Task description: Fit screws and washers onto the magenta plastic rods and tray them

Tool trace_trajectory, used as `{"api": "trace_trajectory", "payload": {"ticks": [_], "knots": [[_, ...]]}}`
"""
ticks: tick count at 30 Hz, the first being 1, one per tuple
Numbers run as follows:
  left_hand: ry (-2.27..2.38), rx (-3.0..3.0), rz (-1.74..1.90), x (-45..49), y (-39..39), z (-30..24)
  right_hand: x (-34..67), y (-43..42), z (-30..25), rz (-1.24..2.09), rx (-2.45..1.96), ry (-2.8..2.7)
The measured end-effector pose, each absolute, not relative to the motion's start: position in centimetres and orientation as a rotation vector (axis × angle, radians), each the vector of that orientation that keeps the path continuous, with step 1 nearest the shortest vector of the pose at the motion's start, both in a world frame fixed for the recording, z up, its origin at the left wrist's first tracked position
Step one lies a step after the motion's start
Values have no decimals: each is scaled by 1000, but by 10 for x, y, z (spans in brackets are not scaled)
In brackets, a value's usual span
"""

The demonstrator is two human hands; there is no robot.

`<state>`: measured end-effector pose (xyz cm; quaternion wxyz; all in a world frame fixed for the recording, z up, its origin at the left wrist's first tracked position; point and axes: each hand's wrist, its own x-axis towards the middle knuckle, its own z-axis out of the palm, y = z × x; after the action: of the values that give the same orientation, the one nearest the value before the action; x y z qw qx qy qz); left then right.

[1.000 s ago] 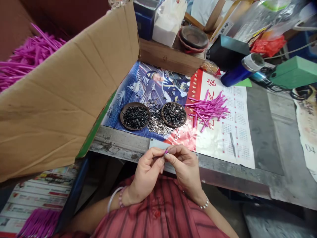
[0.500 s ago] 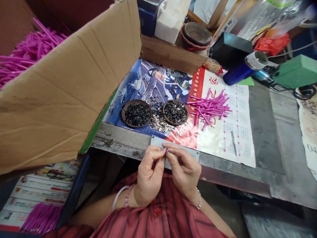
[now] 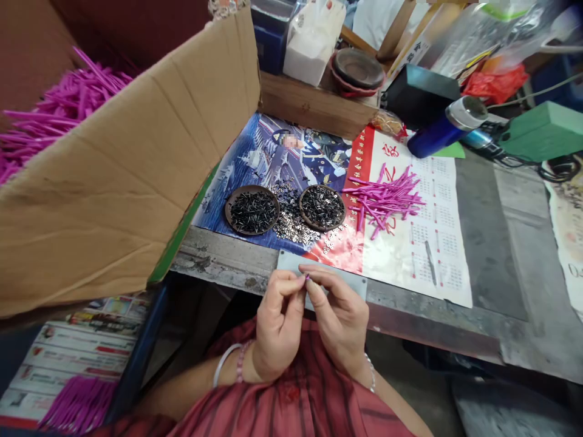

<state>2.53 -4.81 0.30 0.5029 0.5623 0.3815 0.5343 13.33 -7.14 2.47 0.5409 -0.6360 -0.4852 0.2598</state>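
Observation:
My left hand [image 3: 277,321] and my right hand [image 3: 339,318] meet at the table's near edge, fingertips pinched together on a small magenta plastic piece [image 3: 306,278]; only its tip shows. Just beyond them stand two round brown dishes: the left dish [image 3: 253,210] holds small dark pins, the right dish [image 3: 322,207] holds small dark parts. Loose silver washers [image 3: 291,223] lie between and in front of the dishes. A heap of magenta plastic sticks [image 3: 385,199] lies to the right on a calendar sheet [image 3: 423,243].
A big cardboard box flap [image 3: 113,176] rises at the left, with many magenta sticks [image 3: 54,115] inside the box. More magenta sticks [image 3: 77,406] lie low left. A blue flask [image 3: 444,124], black box, green box and bags crowd the back.
Both hands stay pinched on the small piece and have shifted very slightly; the view has drifted a little. Nothing on the table has moved.

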Motion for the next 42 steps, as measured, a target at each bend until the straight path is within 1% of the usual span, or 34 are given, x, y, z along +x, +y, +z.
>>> {"api": "trace_trajectory", "payload": {"ticks": [5,21,31,36,42], "knots": [[846,1432,1303,24,-49,6,136,-74,31,618,-1510,-1137],[877,1378,1295,23,-47,-2,135,-73,30,573,-1537,-1244],[885,1197,1275,22,-47,4,128,-63,32,732,-1464,-1053],[896,1263,1282,21,-44,3,129,-59,33,826,-1457,-972],[891,1347,1299,20,-44,1,129,-64,28,832,-1432,-956]]}}
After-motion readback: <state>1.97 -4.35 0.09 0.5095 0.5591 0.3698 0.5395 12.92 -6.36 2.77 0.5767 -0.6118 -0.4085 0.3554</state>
